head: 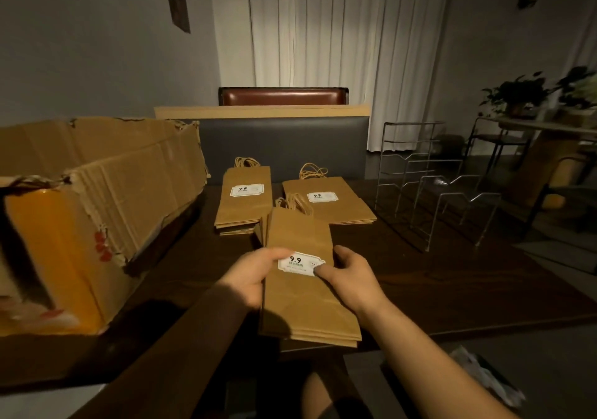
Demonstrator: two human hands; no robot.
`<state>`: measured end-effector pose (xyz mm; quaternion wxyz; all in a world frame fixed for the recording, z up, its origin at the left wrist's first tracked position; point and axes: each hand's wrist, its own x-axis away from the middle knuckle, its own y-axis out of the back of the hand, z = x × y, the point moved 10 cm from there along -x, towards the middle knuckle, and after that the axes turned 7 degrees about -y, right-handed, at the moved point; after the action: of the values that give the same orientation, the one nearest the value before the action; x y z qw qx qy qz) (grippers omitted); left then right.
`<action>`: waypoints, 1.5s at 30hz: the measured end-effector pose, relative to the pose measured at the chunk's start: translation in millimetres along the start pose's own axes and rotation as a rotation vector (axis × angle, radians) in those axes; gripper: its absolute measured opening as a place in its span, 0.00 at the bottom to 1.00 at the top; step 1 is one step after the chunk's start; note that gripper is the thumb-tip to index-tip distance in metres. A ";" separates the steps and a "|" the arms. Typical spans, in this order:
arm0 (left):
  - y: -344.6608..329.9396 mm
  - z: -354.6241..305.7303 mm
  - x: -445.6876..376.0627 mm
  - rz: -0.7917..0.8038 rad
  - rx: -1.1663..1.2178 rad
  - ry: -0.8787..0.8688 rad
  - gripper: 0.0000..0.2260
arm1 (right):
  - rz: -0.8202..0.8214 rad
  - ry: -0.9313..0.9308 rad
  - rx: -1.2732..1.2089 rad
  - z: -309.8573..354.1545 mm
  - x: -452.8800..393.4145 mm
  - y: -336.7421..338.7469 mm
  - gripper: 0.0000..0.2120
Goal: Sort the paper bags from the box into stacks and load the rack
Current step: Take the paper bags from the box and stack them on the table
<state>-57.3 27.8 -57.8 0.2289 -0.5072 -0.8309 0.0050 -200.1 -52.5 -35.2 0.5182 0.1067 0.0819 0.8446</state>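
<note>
A bundle of flat brown paper bags (303, 305) with a white 9.9 label lies lengthwise in front of me, handles pointing away. My left hand (255, 273) grips its left edge with the thumb on the label. My right hand (352, 273) grips the right edge, thumb on the label too. Two stacks of the same bags lie further back on the dark table: a narrow stack (244, 202) on the left and a wider stack (332, 202) on the right. The torn cardboard box (97, 212) stands at the left. The wire rack (433, 186) stands at the right.
The dark table (452, 289) ends just below the held bags. A grey bench back (284, 147) and a brown chair back (284, 95) stand behind the table. Chairs and potted plants (529, 92) fill the right side of the room.
</note>
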 end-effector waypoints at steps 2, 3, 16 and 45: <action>-5.4 -8.9 0.2 0.020 -0.082 -0.096 0.11 | 0.013 0.057 -0.033 7.8 4.2 -1.2 0.24; -6.4 -16.3 0.2 0.028 -0.096 -0.173 0.13 | 0.014 0.078 -0.034 12.5 4.0 0.7 0.23; -13.6 -35.7 13.8 -0.053 -0.275 -0.738 0.22 | 0.066 0.320 -0.175 15.1 2.7 6.7 0.21; 51.0 -95.8 -32.3 -0.126 -1.215 -0.440 0.31 | -0.287 -0.093 0.956 36.5 -41.3 92.7 0.53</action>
<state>34.8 3.8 3.6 -0.2745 -0.4838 -0.7414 -0.3754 -251.7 -130.1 19.1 0.5253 0.3575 0.4503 0.6273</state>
